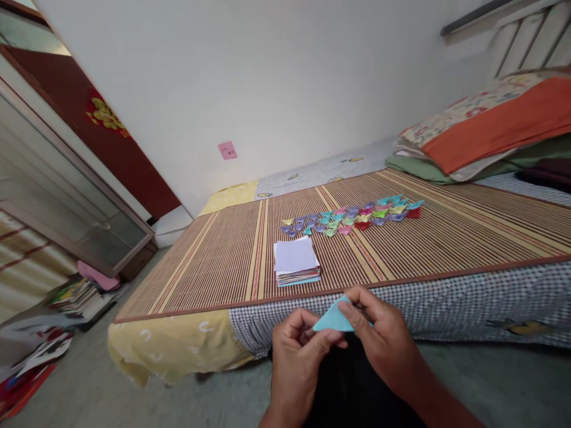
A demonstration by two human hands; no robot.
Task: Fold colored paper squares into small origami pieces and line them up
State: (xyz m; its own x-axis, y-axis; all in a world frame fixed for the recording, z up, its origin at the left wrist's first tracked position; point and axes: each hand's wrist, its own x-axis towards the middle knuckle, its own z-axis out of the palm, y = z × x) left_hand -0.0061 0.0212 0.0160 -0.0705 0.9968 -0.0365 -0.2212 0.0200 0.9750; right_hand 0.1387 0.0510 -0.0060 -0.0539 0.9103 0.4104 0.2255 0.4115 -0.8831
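Note:
A light blue piece of paper, folded into a triangle, is held between my two hands in front of the bed's edge. My left hand pinches its lower left part, thumb along the bottom edge. My right hand grips the upper right part, with the thumb pressed on its face. Just beyond my hands, a stack of square paper with a lilac sheet on top lies on the striped mat. Behind the stack stand several small folded paper pieces in rows, in many colours.
Folded bedding with an orange band lies at the bed's right end. A pink note is on the white wall. Books and papers are piled at the far left, below a glass-panelled cabinet.

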